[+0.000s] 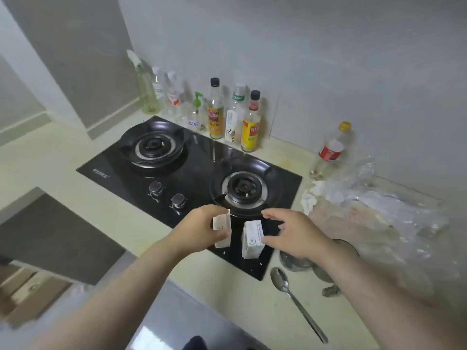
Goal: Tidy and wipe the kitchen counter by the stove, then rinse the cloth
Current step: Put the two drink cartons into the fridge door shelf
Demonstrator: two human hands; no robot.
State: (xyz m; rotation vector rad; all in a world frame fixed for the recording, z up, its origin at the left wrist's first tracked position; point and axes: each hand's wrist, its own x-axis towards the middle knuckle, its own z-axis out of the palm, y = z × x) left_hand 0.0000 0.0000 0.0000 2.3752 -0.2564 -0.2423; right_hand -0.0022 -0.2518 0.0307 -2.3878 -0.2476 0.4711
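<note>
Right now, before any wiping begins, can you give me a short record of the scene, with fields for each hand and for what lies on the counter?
left hand: grips left carton, small and white
right hand: pinches right carton, same kind
place: both over the front of the hob, near the right burner
back wall: row of bottles
counter, right side: spoon, crumpled tissue, clear plastic bag
cloth: not in view
</note>
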